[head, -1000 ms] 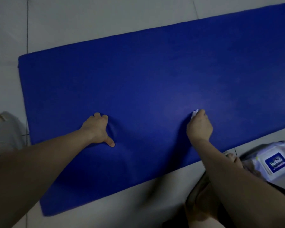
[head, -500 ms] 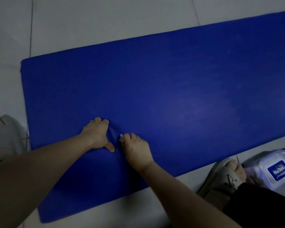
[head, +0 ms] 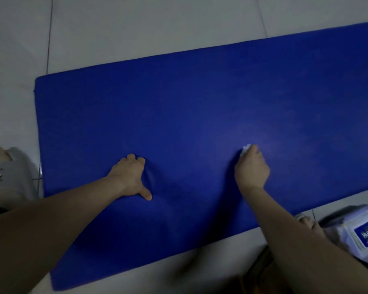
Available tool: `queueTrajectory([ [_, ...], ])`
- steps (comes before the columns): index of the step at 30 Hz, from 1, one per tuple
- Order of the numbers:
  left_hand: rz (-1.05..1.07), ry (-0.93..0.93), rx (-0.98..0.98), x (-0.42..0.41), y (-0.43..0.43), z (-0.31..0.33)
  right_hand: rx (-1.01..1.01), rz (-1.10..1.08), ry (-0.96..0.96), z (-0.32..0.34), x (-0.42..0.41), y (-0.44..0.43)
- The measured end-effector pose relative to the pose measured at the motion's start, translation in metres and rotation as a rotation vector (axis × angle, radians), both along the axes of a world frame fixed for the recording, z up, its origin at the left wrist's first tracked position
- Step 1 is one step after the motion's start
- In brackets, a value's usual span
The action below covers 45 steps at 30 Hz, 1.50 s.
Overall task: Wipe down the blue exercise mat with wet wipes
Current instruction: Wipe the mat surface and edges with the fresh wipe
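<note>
The blue exercise mat [head: 200, 102] lies flat on the tiled floor and fills most of the view. My left hand [head: 130, 177] presses down on the mat near its left-centre, fingers bent at the knuckles, thumb stretched out. My right hand [head: 252, 170] is curled round a white wet wipe [head: 245, 149] and holds it against the mat right of centre. Only a small white corner of the wipe shows past my fingers.
A white pack of wet wipes [head: 361, 232] with a blue label lies on the floor at the lower right, beside the mat's near edge. A grey slipper on a foot [head: 6, 177] sits off the mat's left end. Another foot [head: 306, 221] shows near the pack.
My right hand swept the wipe right across the mat, away from my left hand, back to about where it was a second ago. My left hand stayed pressed in place.
</note>
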<state>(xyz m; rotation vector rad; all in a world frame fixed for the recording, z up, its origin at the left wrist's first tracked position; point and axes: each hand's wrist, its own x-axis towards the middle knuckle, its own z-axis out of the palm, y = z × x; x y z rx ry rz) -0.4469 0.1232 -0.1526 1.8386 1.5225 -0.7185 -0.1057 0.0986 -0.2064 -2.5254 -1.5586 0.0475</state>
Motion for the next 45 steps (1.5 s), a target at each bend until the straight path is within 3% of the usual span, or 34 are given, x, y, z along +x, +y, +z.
queueTrajectory([
  [7, -0.086, 0.01, -0.032, -0.005, 0.006, 0.004, 0.008, 0.471, 0.118, 0.003, -0.165, -0.031],
  [10, -0.141, 0.024, -0.06, -0.01, 0.019, 0.012, -0.038, 0.727, 0.085, 0.002, -0.196, -0.045],
  [12, -0.21, 0.071, 0.028, -0.016, 0.037, 0.021, 0.016, 0.824, 0.076, -0.001, -0.186, -0.038],
  [15, -0.212, 0.151, 0.13, -0.028, 0.064, 0.028, 0.116, 0.707, 0.004, -0.003, -0.143, -0.011],
  [18, -0.146, 0.165, 0.027, -0.033, 0.073, 0.025, 0.107, 0.49, -0.085, -0.004, -0.077, 0.015],
  [22, -0.114, 0.145, -0.014, -0.03, 0.078, 0.023, 0.075, 0.202, -0.073, -0.004, 0.009, 0.037],
  [26, -0.087, 0.146, -0.029, -0.03, 0.08, 0.021, 0.065, 0.007, 0.022, -0.004, 0.004, 0.044],
  [29, -0.09, 0.153, -0.046, -0.027, 0.083, 0.018, 0.032, 0.11, 0.076, -0.003, -0.05, 0.035],
  [35, -0.092, 0.166, -0.048, -0.029, 0.081, 0.015, 0.007, 0.518, 0.096, 0.005, -0.167, -0.002],
  [40, -0.078, 0.159, -0.059, -0.026, 0.082, 0.017, 0.043, 0.733, 0.062, 0.002, -0.173, 0.0],
  [42, -0.07, 0.158, -0.063, -0.027, 0.083, 0.016, 0.055, 0.677, -0.029, 0.004, -0.145, 0.022],
  [45, -0.069, 0.154, -0.068, -0.028, 0.083, 0.013, 0.038, 0.421, -0.092, 0.005, -0.079, 0.05],
])
